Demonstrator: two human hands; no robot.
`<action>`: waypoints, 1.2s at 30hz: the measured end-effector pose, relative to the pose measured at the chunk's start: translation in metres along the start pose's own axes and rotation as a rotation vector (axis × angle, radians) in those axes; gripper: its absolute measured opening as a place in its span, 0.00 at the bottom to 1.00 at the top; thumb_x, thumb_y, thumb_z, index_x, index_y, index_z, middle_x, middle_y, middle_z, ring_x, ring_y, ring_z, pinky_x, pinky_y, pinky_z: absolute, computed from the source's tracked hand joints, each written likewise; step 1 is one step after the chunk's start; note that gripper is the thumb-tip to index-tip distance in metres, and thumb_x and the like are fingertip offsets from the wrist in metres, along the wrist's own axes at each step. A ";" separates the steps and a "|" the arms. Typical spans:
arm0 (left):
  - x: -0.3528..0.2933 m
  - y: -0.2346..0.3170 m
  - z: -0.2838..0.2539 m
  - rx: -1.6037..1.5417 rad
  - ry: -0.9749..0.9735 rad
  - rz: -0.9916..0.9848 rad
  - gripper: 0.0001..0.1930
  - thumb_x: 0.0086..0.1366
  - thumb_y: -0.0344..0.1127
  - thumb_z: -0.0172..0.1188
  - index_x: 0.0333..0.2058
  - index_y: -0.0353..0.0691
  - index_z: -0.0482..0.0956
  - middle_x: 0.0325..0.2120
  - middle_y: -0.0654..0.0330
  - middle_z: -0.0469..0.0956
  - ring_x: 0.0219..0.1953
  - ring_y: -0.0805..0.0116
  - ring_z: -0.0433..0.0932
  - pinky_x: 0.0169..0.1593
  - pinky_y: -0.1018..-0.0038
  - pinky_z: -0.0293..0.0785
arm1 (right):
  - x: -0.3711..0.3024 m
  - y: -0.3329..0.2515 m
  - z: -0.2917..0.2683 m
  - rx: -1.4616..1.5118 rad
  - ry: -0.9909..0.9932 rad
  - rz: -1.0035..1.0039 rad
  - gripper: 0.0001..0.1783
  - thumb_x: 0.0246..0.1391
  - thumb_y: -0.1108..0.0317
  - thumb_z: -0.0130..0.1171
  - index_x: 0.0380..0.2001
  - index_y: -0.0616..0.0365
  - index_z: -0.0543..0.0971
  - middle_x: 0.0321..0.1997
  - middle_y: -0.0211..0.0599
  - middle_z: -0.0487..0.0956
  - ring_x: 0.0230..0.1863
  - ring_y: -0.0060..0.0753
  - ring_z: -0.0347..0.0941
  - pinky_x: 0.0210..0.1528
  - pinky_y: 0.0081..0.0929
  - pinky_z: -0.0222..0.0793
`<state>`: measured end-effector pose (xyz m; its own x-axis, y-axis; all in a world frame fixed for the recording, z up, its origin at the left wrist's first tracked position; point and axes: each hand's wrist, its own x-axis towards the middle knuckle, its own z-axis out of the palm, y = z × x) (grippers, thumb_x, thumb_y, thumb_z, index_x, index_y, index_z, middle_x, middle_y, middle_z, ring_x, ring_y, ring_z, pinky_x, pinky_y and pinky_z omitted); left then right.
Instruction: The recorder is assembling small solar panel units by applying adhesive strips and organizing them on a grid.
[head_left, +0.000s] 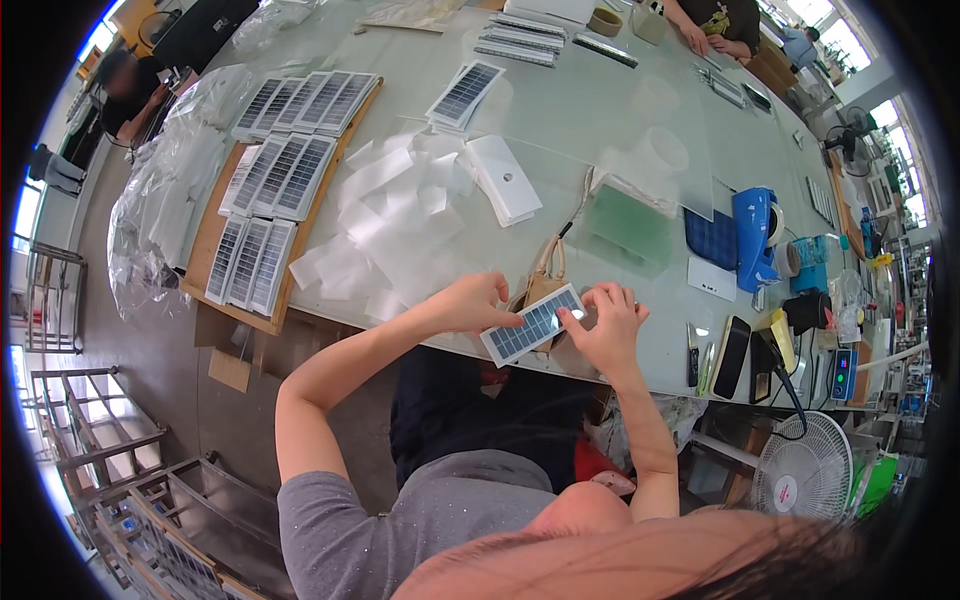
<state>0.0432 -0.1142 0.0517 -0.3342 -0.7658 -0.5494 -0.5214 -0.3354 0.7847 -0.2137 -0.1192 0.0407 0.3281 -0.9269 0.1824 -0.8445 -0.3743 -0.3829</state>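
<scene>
Small solar panel (535, 325) slanted at table's (345, 310) near edge, in front of me. My right hand (612, 325) holds its right end, thumb flat on blue cells. My left hand (474, 302) at left end, fingertip at frame; cannot tell whether it grips. Fan (802, 470), lower right: reddish hub badge (785, 492) (lettering too small to read). Black box (205, 32), far left: pale lettering. Blue meter (845, 374): lit green display.

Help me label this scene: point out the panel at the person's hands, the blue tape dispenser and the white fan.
Panel (535, 326): head view, on its dark cell face.
Blue tape dispenser (752, 238): head view, on its body.
White fan (803, 467): head view, on its front grille.
</scene>
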 end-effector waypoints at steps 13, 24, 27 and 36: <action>-0.024 -0.050 0.021 -0.297 -0.010 0.214 0.17 0.62 0.29 0.63 0.47 0.31 0.71 0.35 0.56 0.82 0.38 0.73 0.79 0.42 0.75 0.75 | -0.013 -0.035 0.000 0.170 0.102 -0.088 0.31 0.40 0.54 0.74 0.46 0.49 0.71 0.53 0.36 0.69 0.58 0.42 0.64 0.55 0.45 0.51; 0.012 0.021 -0.143 -0.168 0.615 0.316 0.21 0.60 0.26 0.56 0.54 0.39 0.76 0.30 0.65 0.77 0.32 0.77 0.75 0.35 0.76 0.72 | 0.003 -0.002 -0.013 0.283 0.307 -0.015 0.26 0.45 0.58 0.69 0.46 0.52 0.73 0.52 0.38 0.72 0.59 0.40 0.65 0.58 0.39 0.49; 0.063 0.041 -0.197 -0.211 0.826 0.292 0.19 0.59 0.26 0.55 0.50 0.37 0.78 0.34 0.57 0.81 0.34 0.68 0.79 0.37 0.73 0.76 | 0.001 -0.007 -0.004 0.271 0.285 -0.037 0.26 0.44 0.59 0.69 0.46 0.51 0.73 0.52 0.37 0.72 0.59 0.40 0.65 0.58 0.40 0.50; 0.134 0.038 -0.219 0.544 1.098 0.151 0.25 0.54 0.46 0.63 0.47 0.35 0.80 0.44 0.43 0.80 0.53 0.46 0.75 0.57 0.59 0.71 | 0.031 0.053 -0.001 0.035 0.409 -0.077 0.25 0.40 0.60 0.72 0.43 0.47 0.76 0.50 0.30 0.73 0.53 0.40 0.67 0.54 0.42 0.54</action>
<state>0.1506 -0.3502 0.0712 0.2795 -0.9200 0.2746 -0.8815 -0.1325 0.4533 -0.2490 -0.1680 0.0272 0.1892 -0.8110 0.5536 -0.8070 -0.4496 -0.3828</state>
